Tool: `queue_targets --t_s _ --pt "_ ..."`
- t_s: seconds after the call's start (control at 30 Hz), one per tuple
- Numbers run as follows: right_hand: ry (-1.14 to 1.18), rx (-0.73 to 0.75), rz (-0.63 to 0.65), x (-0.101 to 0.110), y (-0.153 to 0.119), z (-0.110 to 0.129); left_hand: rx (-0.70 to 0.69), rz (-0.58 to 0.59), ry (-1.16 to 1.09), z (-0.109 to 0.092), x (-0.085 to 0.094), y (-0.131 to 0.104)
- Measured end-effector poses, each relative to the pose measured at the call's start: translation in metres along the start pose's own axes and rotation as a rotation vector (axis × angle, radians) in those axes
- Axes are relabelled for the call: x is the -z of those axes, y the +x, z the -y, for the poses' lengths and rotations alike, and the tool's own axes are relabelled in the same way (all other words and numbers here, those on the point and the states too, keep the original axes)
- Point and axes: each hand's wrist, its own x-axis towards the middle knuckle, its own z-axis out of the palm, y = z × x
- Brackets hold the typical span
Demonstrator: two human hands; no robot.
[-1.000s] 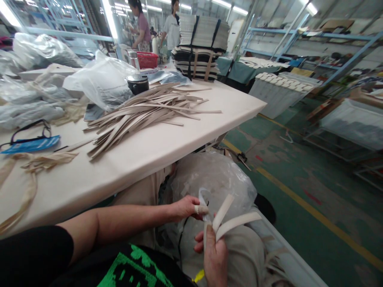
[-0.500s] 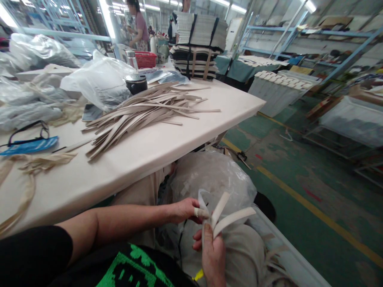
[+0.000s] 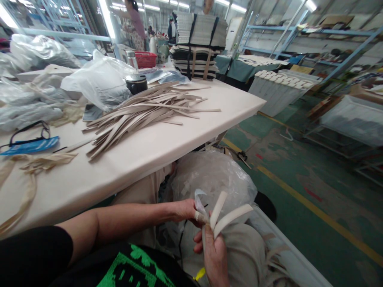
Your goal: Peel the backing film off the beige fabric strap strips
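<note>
Low in front of me, beyond the table edge, my right hand (image 3: 214, 249) is closed on beige strips (image 3: 231, 217) whose ends fan out up and to the right. My left hand (image 3: 191, 211) meets it from the left, its fingers pinched on a thin whitish strip (image 3: 200, 201) that curls upward. A pale wrap covers one of its fingers. Both hands touch where the strips come together. On the table (image 3: 167, 139) lies a loose pile of long beige strips (image 3: 134, 115).
Left on the table are glasses (image 3: 28, 133), a blue packet (image 3: 32, 146), plastic bags (image 3: 98, 79) and a black cup (image 3: 136, 83). A large clear bag (image 3: 212, 175) sits behind my hands. Strapped stacks (image 3: 197, 44) stand at the back; a person (image 3: 134, 26) is beyond.
My left hand and the whitish strip have shifted slightly left. The fanned strip ends have moved a little left. The person in the background has changed posture.
</note>
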Motion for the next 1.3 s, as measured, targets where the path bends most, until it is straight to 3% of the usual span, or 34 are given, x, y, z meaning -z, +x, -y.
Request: queue_targets --t_s 0.17,0.3,0.5,0.67,0.8,0.9,1.13,1.3 --pt "-0.214 -0.037 0.114 0.017 0.002 -0.004 -0.049 -0.080 -0.047 -0.006 0.003 0.001" --pt "-0.429 -0.037 0.079 0.031 -0.001 -0.007 -0.086 -0.170 -0.084 -0.015 0.009 0.002" --pt "-0.569 -0.038 0.048 0.040 -0.006 -0.002 -0.025 -0.084 -0.056 -0.012 0.012 0.002" --pt "-0.612 -0.034 0.142 0.048 -0.003 -0.008 -0.026 -0.055 0.050 -0.008 0.016 0.004" --pt "-0.613 -0.039 0.219 0.048 -0.002 -0.008 0.017 -0.053 -0.020 -0.011 0.013 0.001" --pt "-0.603 -0.005 0.180 0.044 -0.004 -0.006 0.031 -0.044 -0.038 -0.013 0.010 0.000" --pt "-0.575 -0.009 0.033 0.042 -0.006 -0.004 -0.007 -0.145 -0.070 -0.009 0.011 0.005" --pt "-0.557 -0.003 0.027 0.041 -0.005 -0.002 -0.038 -0.125 -0.092 -0.010 0.010 0.003"
